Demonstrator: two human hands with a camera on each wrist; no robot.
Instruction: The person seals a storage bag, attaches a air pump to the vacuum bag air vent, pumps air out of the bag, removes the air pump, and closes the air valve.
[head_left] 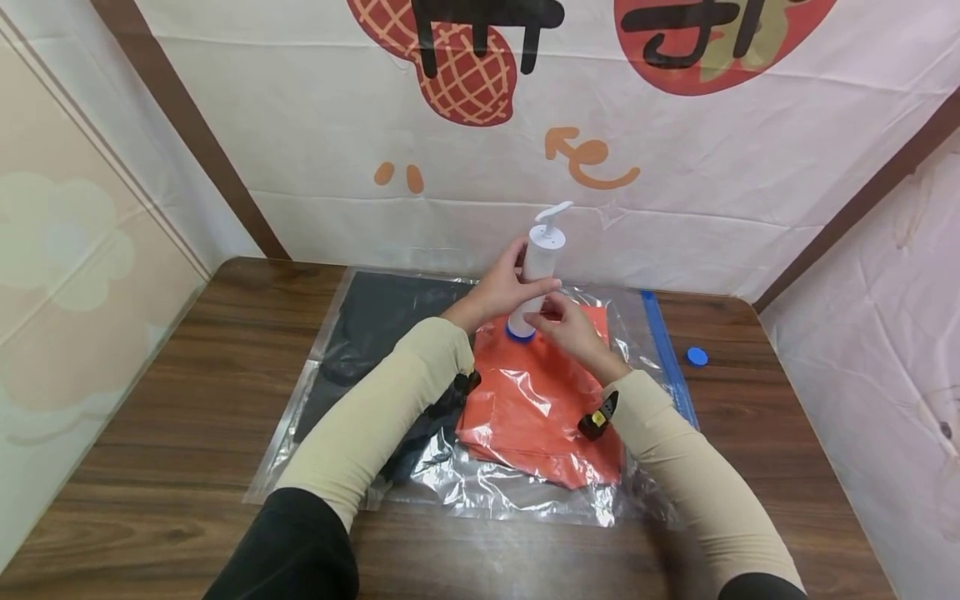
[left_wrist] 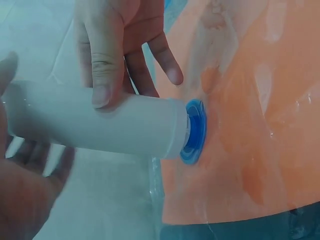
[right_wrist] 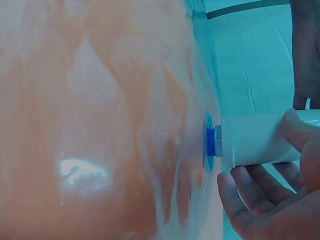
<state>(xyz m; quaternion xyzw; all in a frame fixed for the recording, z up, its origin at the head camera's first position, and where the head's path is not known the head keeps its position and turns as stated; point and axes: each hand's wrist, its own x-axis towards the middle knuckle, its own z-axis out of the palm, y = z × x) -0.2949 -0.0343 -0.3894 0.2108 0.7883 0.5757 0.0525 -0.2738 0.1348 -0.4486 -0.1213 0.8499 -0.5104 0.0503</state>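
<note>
A white hand pump (head_left: 540, 263) with a handle on top stands nearly upright on a blue valve (head_left: 520, 335) in a clear plastic storage bag (head_left: 480, 492). My left hand (head_left: 501, 287) grips the upper part of its barrel. Lower down, my right hand (head_left: 572, 332) holds the barrel between thumb and fingers, as the right wrist view also shows. The pump's end meets the valve (left_wrist: 196, 132) in the left wrist view. Folded orange fabric (head_left: 525, 417) lies inside the bag under the valve, with dark fabric (head_left: 367, 333) to its left.
The bag lies flat on a brown wooden table (head_left: 172, 442). Its blue zip edge (head_left: 667, 350) runs along the right side. Beyond that edge sits a round blue cap (head_left: 697, 357). A printed cloth backdrop (head_left: 315, 150) hangs behind the table.
</note>
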